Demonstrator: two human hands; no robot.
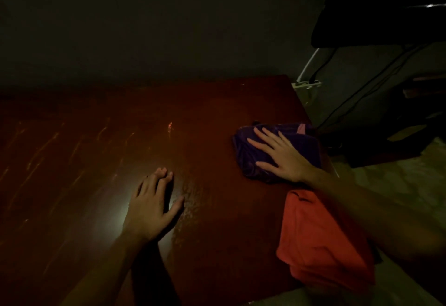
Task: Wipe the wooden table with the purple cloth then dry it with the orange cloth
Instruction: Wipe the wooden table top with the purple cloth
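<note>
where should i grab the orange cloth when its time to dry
Grip the orange cloth at its near bunched end, coming from the right with the right hand, now flat on the purple cloth. It lies folded along the table edge, partly overhanging, so the fingers can likely pinch under that hanging side.

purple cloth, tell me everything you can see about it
The purple cloth is a dark, soft-looking fabric bunched into a rough wad, with a pinkish patch at its far edge. It lies on the wooden table near the right edge, just beyond the orange cloth. The right hand rests flat on top, fingers spread.
</note>
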